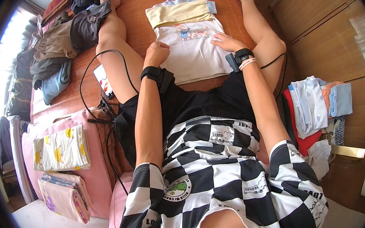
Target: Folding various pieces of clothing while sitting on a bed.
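A small white T-shirt [186, 61] with a printed picture on its chest lies flat between my legs. Across its far end lies a pale yellow folded piece of cloth [181, 13], with light blue cloth showing at the edges. My left hand [157, 53] is closed at the shirt's left side edge, its fingers curled in on the fabric there. On the shirt's right side, my right hand [228, 43] rests with its fingers stretched out, beside the print. Both wrists carry black straps with small devices.
Folded clothes [308, 106] are stacked at the right, by wooden cabinet doors [330, 36]. Dark and brown garments [60, 40] lie at the left. Two folded items, one with yellow prints [62, 148], sit on pink cloth [101, 181]. A black cable [82, 82] loops beside my left leg.
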`<action>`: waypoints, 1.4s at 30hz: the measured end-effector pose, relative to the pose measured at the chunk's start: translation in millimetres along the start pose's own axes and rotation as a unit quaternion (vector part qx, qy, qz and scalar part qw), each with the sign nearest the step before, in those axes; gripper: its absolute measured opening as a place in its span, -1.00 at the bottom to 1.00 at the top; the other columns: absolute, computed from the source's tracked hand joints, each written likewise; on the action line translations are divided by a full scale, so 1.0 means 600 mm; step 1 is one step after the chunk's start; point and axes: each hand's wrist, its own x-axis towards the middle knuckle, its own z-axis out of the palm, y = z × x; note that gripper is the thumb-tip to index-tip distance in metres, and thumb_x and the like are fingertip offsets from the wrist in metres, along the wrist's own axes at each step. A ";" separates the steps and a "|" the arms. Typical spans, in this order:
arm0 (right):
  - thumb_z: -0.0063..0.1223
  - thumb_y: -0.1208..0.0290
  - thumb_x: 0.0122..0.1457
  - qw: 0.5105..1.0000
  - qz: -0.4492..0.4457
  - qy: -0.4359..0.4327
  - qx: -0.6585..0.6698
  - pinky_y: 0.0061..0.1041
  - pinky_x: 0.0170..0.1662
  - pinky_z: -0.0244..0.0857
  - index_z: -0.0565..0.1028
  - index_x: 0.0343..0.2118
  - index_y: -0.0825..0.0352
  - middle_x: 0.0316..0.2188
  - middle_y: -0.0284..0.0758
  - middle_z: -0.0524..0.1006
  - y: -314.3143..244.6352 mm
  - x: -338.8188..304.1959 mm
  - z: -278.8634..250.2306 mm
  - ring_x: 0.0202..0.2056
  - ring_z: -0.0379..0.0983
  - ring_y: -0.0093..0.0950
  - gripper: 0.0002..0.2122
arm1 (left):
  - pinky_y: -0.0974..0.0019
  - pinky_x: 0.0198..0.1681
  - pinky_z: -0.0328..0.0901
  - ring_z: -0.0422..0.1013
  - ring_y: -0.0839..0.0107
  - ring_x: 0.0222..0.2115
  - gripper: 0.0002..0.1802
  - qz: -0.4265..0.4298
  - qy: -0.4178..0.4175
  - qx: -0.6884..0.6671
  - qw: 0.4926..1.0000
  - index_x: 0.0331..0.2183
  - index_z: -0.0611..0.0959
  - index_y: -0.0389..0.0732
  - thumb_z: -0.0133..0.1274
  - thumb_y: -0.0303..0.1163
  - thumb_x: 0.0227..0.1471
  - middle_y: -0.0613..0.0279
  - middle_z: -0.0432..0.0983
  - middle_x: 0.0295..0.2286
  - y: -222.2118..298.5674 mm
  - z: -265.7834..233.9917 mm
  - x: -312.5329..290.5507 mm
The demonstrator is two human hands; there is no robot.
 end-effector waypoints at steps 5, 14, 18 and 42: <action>-0.05 -0.19 0.29 1.000 -0.012 0.001 0.004 -0.33 0.41 -0.07 0.35 0.28 0.32 0.42 -0.07 0.09 -0.001 -0.002 -0.002 0.42 0.01 -0.21 -0.30 | 0.21 -0.02 0.41 0.59 0.09 -0.13 -0.69 -0.020 -0.001 -0.015 1.000 -0.24 0.78 -0.21 0.07 -0.42 -0.06 -0.12 0.67 -0.23 0.010 -0.002 -0.009; -0.05 -0.20 0.29 1.000 -0.009 0.001 0.012 -0.33 0.41 -0.06 0.35 0.27 0.33 0.42 -0.06 0.10 0.005 0.003 0.001 0.42 0.03 -0.20 -0.29 | 0.21 0.01 0.40 0.57 0.09 -0.10 -0.71 -0.007 -0.005 -0.014 1.000 -0.24 0.77 -0.20 0.05 -0.43 -0.02 -0.07 0.66 -0.20 0.006 -0.002 -0.006; -0.06 -0.21 0.29 1.000 0.004 0.003 0.002 -0.33 0.41 -0.08 0.34 0.28 0.33 0.42 -0.07 0.09 0.011 0.008 0.005 0.42 0.01 -0.20 -0.28 | 0.21 -0.01 0.41 0.58 0.09 -0.12 -0.71 -0.009 -0.008 -0.006 1.000 -0.23 0.77 -0.19 0.05 -0.44 -0.01 -0.07 0.66 -0.21 0.005 -0.003 -0.006; -0.08 -0.19 0.30 1.000 0.003 -0.006 -0.001 -0.33 0.43 -0.13 0.32 0.31 0.33 0.43 -0.07 0.07 0.006 0.005 0.003 0.44 -0.04 -0.21 -0.28 | 0.21 -0.16 0.46 0.61 0.13 -0.22 -0.65 -0.004 -0.019 -0.004 1.000 -0.22 0.77 -0.15 -0.01 -0.51 -0.04 -0.08 0.67 -0.24 -0.005 0.003 0.003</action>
